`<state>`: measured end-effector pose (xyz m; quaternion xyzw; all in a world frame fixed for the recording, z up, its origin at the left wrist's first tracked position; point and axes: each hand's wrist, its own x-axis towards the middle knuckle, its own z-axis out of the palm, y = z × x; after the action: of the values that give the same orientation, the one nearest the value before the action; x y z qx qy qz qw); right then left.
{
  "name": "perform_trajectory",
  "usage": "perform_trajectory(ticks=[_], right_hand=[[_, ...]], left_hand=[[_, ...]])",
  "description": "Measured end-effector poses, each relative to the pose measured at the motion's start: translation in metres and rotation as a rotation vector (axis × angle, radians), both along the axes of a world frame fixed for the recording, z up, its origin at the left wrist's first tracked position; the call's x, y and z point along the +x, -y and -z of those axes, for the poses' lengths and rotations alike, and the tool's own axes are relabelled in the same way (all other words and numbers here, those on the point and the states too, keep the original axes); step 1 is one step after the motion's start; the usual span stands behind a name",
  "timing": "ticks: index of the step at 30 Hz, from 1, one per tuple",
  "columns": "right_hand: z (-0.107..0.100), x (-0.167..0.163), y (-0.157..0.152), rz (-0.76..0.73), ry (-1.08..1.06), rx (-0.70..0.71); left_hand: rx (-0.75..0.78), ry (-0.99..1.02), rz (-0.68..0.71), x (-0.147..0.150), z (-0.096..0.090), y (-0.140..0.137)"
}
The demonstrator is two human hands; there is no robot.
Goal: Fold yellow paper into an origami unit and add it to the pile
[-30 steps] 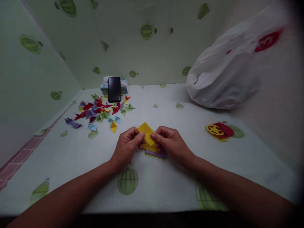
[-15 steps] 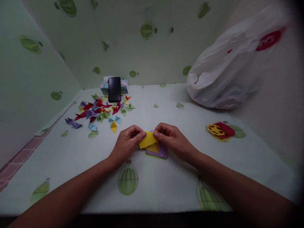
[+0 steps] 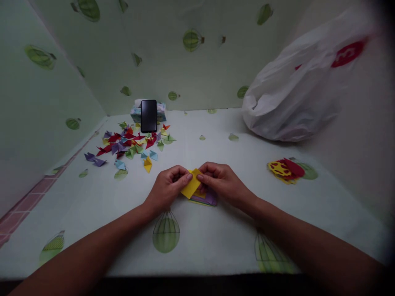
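Observation:
Both hands pinch a small folded piece of yellow paper [image 3: 191,187] above the middle of the table. My left hand [image 3: 169,185] grips its left edge between thumb and curled fingers. On the upper right edge, my right hand [image 3: 220,181] has its thumb on top and its fingers curled behind. Just beneath lies a stack of coloured paper [image 3: 210,198], with purple and yellow sheets showing; the hands and the yellow paper hide part of it. Over to the left is a pile of small folded paper figures [image 3: 132,144] in red, purple, green, blue and yellow.
A dark phone [image 3: 148,116] leans upright against a tissue box [image 3: 161,112] behind the pile. Yellow and red paper cutouts [image 3: 285,170] lie at the right. A big white plastic bag [image 3: 286,94] stands at the back right, beside the wall.
The yellow paper has turned from lying wide to a tilted, narrower shape between my hands. My right fingers have curled further in behind it, and both hands stay nearly in place.

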<state>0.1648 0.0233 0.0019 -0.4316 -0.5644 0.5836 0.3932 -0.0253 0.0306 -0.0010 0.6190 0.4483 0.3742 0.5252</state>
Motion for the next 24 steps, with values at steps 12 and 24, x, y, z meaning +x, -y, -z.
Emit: perform_trajectory(ticks=[12, 24], right_hand=[[-0.004, 0.0011, 0.0011, 0.088, 0.18, 0.207], [-0.0018, 0.0, 0.0028, 0.008, -0.044, 0.029]], left_hand=[[0.048, -0.115, 0.098, 0.0016, -0.0022, 0.007], [-0.125, 0.18, 0.013, 0.0008, 0.0014, 0.0002]])
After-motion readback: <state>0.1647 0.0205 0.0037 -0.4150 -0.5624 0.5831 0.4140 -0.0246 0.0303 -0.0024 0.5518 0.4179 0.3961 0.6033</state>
